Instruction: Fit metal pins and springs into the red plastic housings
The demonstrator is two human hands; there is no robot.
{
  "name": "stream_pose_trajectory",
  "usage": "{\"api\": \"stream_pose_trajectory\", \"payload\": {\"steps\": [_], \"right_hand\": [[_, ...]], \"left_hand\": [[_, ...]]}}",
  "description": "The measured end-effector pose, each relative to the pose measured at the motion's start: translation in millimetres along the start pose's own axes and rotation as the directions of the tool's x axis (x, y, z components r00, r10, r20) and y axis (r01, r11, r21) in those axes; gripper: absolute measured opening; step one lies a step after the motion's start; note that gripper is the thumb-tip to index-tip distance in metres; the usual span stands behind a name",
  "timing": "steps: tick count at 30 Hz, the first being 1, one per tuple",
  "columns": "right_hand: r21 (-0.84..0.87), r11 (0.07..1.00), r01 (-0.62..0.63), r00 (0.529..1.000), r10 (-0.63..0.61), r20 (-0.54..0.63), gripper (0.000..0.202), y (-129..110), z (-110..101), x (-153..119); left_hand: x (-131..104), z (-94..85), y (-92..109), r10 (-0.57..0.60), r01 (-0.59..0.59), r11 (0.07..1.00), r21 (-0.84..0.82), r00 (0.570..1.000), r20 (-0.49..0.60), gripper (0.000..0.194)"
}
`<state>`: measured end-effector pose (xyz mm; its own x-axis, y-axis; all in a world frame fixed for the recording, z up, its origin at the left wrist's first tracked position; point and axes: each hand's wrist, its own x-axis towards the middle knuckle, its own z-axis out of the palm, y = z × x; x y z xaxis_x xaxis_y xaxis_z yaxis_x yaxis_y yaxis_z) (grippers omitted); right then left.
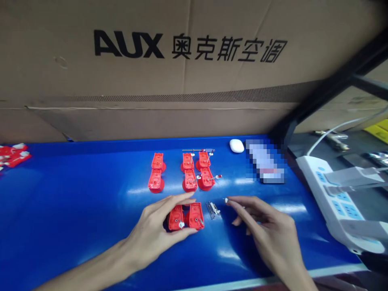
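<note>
My left hand point(153, 226) curls around a pair of red plastic housings, thumb along the near side and fingers at the far side. The left housing point(176, 220) has a small white piece at its near end; the right housing point(195, 214) shows a small metallic piece inside. Between thumb and forefinger, my right hand point(266, 224) pinches a small white part point(226, 200) with a thin metal tip. Just left of it lies a little pile of metal pins and white pieces point(214, 210) on the blue table.
Several more red housings point(190, 180) stand in rows farther back, some with white-ended pins. Behind them lies a thin screwdriver point(209, 150). A white case point(237, 146), a blurred-out object point(265, 161) and a power strip point(336, 202) are rightward. Red-and-white parts point(13, 155) lie far left.
</note>
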<state>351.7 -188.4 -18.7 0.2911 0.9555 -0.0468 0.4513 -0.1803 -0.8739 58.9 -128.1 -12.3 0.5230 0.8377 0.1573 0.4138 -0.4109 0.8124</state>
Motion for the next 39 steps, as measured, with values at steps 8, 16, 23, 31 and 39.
{"api": "stream_pose_trajectory", "payload": {"steps": [8, 16, 23, 31, 39], "right_hand": [[-0.186, 0.976, 0.117, 0.993, -0.118, 0.007, 0.033, 10.3, 17.7, -6.3], [-0.227, 0.968, 0.109, 0.994, -0.112, 0.000, 0.034, 8.6, 22.2, -4.5], [-0.247, 0.966, 0.080, 0.997, -0.081, 0.005, 0.041, 2.5, 22.8, -1.1], [-0.220, 0.974, 0.058, 0.997, -0.047, 0.055, 0.047, -3.9, 22.2, 1.5], [-0.218, 0.975, 0.038, 0.997, -0.021, 0.080, 0.051, -8.9, 18.5, 2.2]], "left_hand": [[-1.5, -0.7, -2.0, 0.003, -0.003, 1.000, 0.009, 1.000, 0.005, 0.074], [-1.5, 0.5, -1.5, 0.014, -0.014, 1.000, 0.004, 1.000, -0.010, 0.073], [-2.5, 0.1, -2.0, 0.016, -0.016, 1.000, 0.000, 1.000, -0.005, 0.073], [-2.1, 0.0, -1.5, 0.008, -0.008, 1.000, -0.007, 1.000, 0.002, 0.073], [-1.6, -0.2, -0.2, 0.001, -0.001, 1.000, -0.018, 1.000, 0.007, 0.073]]}}
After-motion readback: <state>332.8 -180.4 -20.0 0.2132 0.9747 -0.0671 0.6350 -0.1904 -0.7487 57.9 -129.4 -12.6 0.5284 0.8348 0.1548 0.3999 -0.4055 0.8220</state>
